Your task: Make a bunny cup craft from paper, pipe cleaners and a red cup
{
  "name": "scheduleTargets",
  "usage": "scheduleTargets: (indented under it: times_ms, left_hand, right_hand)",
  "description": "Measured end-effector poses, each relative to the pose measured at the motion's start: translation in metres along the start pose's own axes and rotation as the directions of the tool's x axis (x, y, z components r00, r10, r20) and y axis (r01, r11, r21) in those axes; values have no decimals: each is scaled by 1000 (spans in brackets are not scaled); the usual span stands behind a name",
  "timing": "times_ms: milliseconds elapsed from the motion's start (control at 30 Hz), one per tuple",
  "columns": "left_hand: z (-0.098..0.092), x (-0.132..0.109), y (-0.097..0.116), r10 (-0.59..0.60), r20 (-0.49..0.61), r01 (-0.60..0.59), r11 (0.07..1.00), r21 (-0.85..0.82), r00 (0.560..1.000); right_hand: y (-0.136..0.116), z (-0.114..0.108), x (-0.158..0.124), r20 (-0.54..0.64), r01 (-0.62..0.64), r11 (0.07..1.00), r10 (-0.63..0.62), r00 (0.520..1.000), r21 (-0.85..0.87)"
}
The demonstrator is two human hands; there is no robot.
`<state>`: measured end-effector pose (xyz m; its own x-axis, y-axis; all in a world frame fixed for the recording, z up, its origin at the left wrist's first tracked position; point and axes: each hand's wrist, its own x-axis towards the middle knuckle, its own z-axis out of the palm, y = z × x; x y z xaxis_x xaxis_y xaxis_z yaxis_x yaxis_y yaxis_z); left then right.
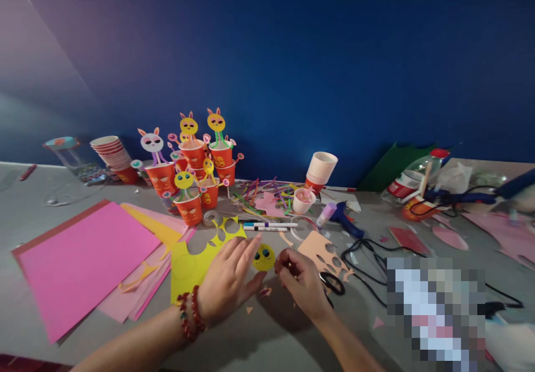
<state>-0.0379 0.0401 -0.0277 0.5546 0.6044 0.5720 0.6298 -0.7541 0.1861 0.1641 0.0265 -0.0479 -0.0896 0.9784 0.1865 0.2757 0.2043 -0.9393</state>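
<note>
My left hand lies low over the grey table, fingers stretched toward a small yellow paper face with blue eyes; the fingertips reach its left edge. My right hand is just right of the face, fingers curled in a pinch on something too small to make out. A yellow sheet with round holes cut out lies under and left of my left hand. Black-handled scissors rest beside my right hand. A red bead bracelet is on my left wrist.
Pink and yellow paper sheets are stacked at left. Red cups with paper animal heads stand behind, with cup stacks, markers, a glue gun, black cables, a peach cut sheet and a bottle.
</note>
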Motion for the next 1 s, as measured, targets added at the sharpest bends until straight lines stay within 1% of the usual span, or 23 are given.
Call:
scheduleTargets:
  times_ms: [200,433,567,667,767,833,900,933,1000]
  left_hand:
    - [-2,2,1,28,-7,-27,1000,9,1000]
    - [-2,1,2,44,-3,-44,999,10,999]
    - [0,0,0,23,12,-23,1000,-12,1000]
    - [1,-1,-3,-4,19,5,1000,-26,1000]
    - [2,-2,-4,-37,1,37,997,-74,999]
    - [2,-3,-4,-80,-23,75,985,-158,997]
    - [3,-4,-2,-147,-31,132,950,-284,989]
    - [3,-5,-1,-181,-23,160,919,-360,983]
    - [7,-7,0,-223,11,196,832,-518,975]
  right_hand:
    - [4,-1,0,25,-5,999,4,1000,42]
    - [-1,2,-1,-8,-21,1000,21,1000,17]
    - [-1,-1,-2,-3,-25,1000,25,1000,-18]
    - [3,-3,1,-24,-33,997,31,999,-69]
    - [9,-2,5,-44,-26,996,23,999,-83]
    - [10,-1,7,-43,-35,999,33,999,-31]
    - [7,0,6,-7,-95,991,96,995,95]
    - [4,1,5,31,-142,973,139,990,180]
    - [-2,3,2,145,-241,903,201,969,355]
